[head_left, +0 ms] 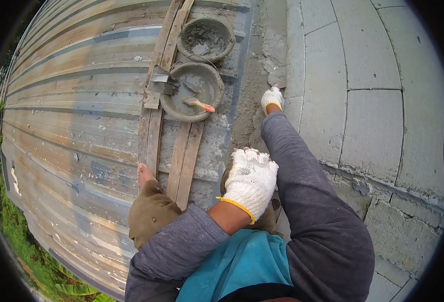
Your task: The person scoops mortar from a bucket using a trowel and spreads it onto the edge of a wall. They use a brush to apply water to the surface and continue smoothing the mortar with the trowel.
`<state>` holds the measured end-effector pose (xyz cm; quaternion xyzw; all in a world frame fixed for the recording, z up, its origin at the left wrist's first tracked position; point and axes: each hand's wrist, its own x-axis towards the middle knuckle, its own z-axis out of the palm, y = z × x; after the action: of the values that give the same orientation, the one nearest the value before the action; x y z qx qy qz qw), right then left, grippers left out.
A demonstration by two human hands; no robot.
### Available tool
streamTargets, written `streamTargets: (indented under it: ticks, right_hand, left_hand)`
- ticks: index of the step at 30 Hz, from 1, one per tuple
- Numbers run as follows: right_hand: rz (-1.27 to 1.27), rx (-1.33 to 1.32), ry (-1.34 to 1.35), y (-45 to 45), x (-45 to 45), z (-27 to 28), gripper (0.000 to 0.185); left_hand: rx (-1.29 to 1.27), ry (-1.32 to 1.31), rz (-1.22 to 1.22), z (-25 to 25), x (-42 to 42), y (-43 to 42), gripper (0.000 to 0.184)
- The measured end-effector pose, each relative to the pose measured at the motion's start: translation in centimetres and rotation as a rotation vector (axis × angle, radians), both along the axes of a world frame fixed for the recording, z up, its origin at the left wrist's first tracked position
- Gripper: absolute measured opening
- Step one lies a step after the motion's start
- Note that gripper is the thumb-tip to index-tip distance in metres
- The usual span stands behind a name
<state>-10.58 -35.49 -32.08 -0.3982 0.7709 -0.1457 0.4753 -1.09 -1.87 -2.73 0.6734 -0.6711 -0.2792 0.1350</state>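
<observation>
Head view, from the nearest part outward: teal cloth (242, 256) covers the person's lap, between two grey sleeves. Just beyond it, the left hand (254, 176), in a white knitted glove with a yellow cuff edge, lies back upward above a brown trouser leg. Its fingers are bent out of sight, so I cannot tell whether it grips anything. Off to its left, a bare foot (145, 174) rests by the wooden planks (154, 136).

Farther out, the right hand (273, 99), gloved alike, is closed around a trowel (277, 77); the handle is hidden, and the rounded grey blade points away from the person, against the strip of wet mortar (247, 110). This strip runs along the foot of the grey blockwork (370, 121) on the right.

Left of the mortar, the nearer bucket (192, 119) holds grey, watery mix and a tool with an orange-tipped handle (200, 104); a metal piece (161, 80) sits at its left rim. Just beyond stands the farther bucket (230, 40), with thicker mortar inside. Ribbed metal sheeting (71, 126) spreads leftward, stained with rust, and greenery (5, 201) shows past its edge.
</observation>
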Motion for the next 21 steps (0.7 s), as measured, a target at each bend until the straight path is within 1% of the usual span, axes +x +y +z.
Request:
streamTargets:
  ticks: [2,5,7,8,10,11,12,13,14,15,16,17,18,21]
  right_hand:
    - [0.039,0.076,-0.137,-0.7,-3.2,-5.6,0.079]
    - [0.109,-0.132,0.286,10.2,-1.3,1.9,0.059]
    - [0.147,-0.115,0.253,14.0,-2.6,3.7,0.057]
    - [0.104,-0.051,0.151,14.8,-3.4,3.2,0.057]
    - [0.134,-0.068,0.108,15.7,-5.0,2.8,0.049]
    - [0.319,-0.258,0.281,16.7,-3.5,6.2,0.048]
    - [0.503,-0.449,0.45,17.3,-2.4,8.2,0.049]
    - [0.581,-0.49,0.502,15.1,-2.1,7.6,0.054]
    - [0.592,-0.444,0.559,12.3,-1.3,7.4,0.052]
    - [0.607,-0.468,0.58,10.3,-0.1,8.2,0.044]
    - [0.635,-0.426,0.6,7.9,0.7,8.4,0.04]
    - [0.653,-0.47,0.611,5.7,1.1,8.0,0.042]
    - [0.672,-0.432,0.647,4.0,1.8,8.3,0.044]
    - [0.67,-0.391,0.675,0.7,2.8,8.0,0.048]
  left_hand:
    - [-0.03,-0.025,-0.013,0.3,0.0,0.1,0.031]
    - [-0.068,-0.06,-0.033,0.4,-0.5,0.3,0.029]
    - [-0.077,-0.07,-0.039,0.2,-0.8,0.6,0.028]
    - [-0.094,-0.055,-0.028,0.0,-1.0,0.7,0.027]
    - [-0.105,-0.037,-0.008,-0.2,-1.2,0.9,0.026]
    - [-0.127,-0.065,-0.012,-0.3,-1.1,0.9,0.026]
    - [-0.148,-0.095,-0.017,-0.4,-1.1,1.0,0.026]
    - [-0.142,-0.097,-0.015,-0.5,-1.0,1.0,0.026]
    - [-0.136,-0.082,-0.01,-0.5,-0.9,0.9,0.027]
    - [-0.13,-0.069,-0.004,-0.5,-0.8,0.8,0.027]
    - [-0.126,-0.073,0.002,-0.4,-0.4,0.5,0.027]
    - [-0.064,-0.044,-0.019,-0.1,0.0,0.3,0.027]
    - [-0.002,-0.011,-0.039,0.0,0.2,0.2,0.028]
    - [-0.035,-0.07,0.024,-0.7,0.2,0.1,0.029]
